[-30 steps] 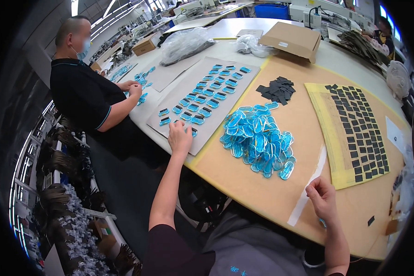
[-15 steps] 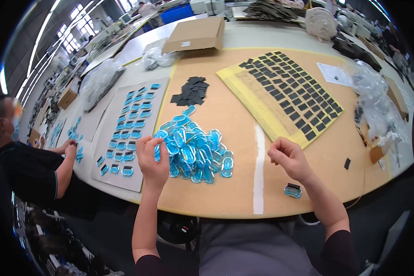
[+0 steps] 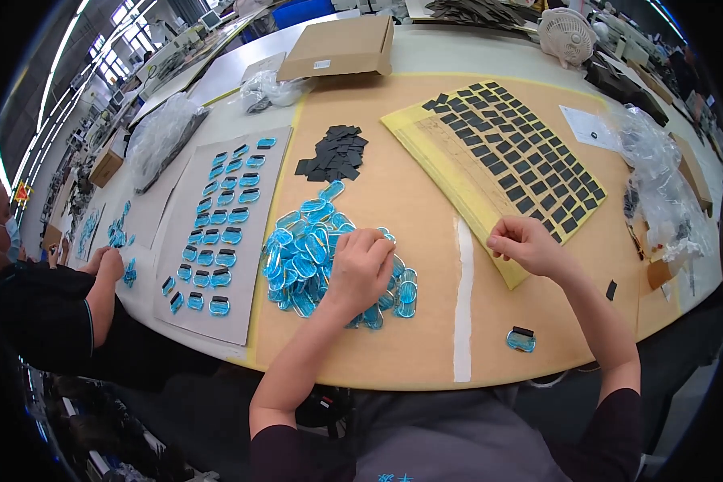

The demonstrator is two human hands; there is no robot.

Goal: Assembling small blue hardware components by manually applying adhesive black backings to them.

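1. Left hand (image 3: 361,269) lies flat on the blue pile (image 3: 321,257), fingers spread and curled into it.
2. Right hand (image 3: 526,245) pinches at the yellow sheet (image 3: 458,161), at 3 o'clock of the pile; what it holds, cannot tell.
3. One finished piece (image 3: 521,339) sits at 5 o'clock.
4. Grey board (image 3: 257,193) at 9 o'clock is mostly filled; judging by the pile, plenty remains.

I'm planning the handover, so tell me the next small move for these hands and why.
Probably the left hand should close on one blue piece and lift it from the pile it rests on. The right hand is pinched at the edge of the yellow sheet of black pads, and one padded piece already lies aside.
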